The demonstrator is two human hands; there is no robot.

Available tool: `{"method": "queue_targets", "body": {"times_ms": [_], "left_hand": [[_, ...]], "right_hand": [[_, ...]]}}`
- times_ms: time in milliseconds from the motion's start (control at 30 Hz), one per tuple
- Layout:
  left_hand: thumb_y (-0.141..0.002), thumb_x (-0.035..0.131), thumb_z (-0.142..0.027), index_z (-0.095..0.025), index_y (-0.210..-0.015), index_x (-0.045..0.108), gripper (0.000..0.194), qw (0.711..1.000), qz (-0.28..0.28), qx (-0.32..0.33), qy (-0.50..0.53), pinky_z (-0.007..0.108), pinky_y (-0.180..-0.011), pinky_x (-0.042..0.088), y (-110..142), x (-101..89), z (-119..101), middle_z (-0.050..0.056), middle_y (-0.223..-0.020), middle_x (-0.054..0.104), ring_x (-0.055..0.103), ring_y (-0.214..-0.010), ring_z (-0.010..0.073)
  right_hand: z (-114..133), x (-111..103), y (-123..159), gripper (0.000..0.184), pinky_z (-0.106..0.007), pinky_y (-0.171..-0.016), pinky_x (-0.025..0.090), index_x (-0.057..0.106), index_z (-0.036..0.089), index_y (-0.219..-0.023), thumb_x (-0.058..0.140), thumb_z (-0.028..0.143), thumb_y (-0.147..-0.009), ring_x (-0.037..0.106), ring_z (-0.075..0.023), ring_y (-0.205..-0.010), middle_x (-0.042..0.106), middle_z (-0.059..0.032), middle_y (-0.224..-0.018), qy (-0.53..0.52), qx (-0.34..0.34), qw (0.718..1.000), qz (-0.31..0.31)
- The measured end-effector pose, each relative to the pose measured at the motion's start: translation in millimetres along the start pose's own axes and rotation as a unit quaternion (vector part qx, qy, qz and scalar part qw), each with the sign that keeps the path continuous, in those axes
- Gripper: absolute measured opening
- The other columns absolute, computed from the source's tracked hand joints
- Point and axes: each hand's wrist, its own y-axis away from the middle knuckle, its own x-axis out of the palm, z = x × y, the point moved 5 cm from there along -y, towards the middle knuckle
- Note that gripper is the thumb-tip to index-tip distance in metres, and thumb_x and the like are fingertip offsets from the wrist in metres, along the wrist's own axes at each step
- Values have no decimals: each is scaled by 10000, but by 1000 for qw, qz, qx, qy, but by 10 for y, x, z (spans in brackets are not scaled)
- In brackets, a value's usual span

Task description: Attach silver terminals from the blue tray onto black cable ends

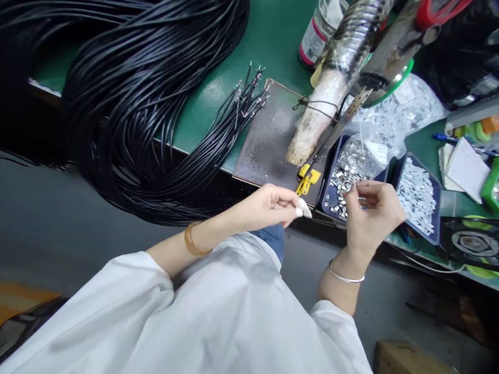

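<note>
My left hand (268,205) hovers at the table's front edge with its fingers curled together, white-capped fingertips pointing right; what it pinches, if anything, is too small to make out. My right hand (370,210) is closed in a pinch over the blue tray of small metal clips (343,179), holding a thin wire with a small metal piece. A large bundle of black cables (148,104) hangs over the green table (273,36), their stripped ends (249,96) lying beside a dark work plate (265,140).
A tape-wrapped tool with yellow tips (331,98) rests on the plate. A second blue tray of white parts (417,195), plastic bags of parts (397,111), a bottle (317,34), papers and pens (463,161) crowd the right. A cardboard box (409,358) sits on the floor.
</note>
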Motion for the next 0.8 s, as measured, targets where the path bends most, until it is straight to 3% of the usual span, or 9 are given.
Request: {"method": "queue_targets", "body": {"times_ms": [100,200,400,567,700,800], "left_hand": [[-779,710,-145,-136,-800,705,23,989,-135,28,47,166,-422,334,-111,-87,179,-53,-517,552,419,-422,35],[-762,732,-152,-150,-760,648,84,980,-186,50,57,165,-432,353,-99,-150,227,-64,-516,553,416,-410,30],[-737,783,-184,-134,-708,643,151,976,-208,71,-8,167,-488,397,-67,-139,118,-34,-582,595,501,-497,50],[-782,748,-197,-120,-778,704,88,964,-217,121,-100,186,-580,463,-72,-105,59,15,-710,689,580,-611,82],[-841,692,-181,-116,-819,736,81,932,-226,174,-226,188,-494,370,-50,-102,0,32,-755,726,484,-538,60],[-884,657,-156,-124,-841,753,109,891,-215,247,-315,204,-540,394,-24,-76,-62,35,-768,745,481,-546,65]], "right_hand": [[94,-47,129,165,-292,-581,558,553,211,-756,705,225,-819,696,-160,-662,685,-6,-810,-114,59,992,-10],[261,79,290,186,-319,-638,618,539,205,-771,706,236,-845,738,-175,-710,708,-13,-854,-238,79,967,43],[551,289,447,96,-301,-712,628,702,217,-858,728,128,-833,707,-148,-845,713,-11,-901,-224,4,975,-8],[502,409,417,98,-268,-729,625,732,234,-894,708,144,-862,706,-137,-896,706,-16,-966,-292,55,953,60],[447,424,393,93,-276,-740,629,736,241,-888,709,156,-864,705,-141,-897,707,-18,-972,-310,69,943,96],[426,436,394,100,-263,-731,625,735,241,-878,707,147,-863,704,-134,-886,703,-14,-962,-325,74,938,96]]}}
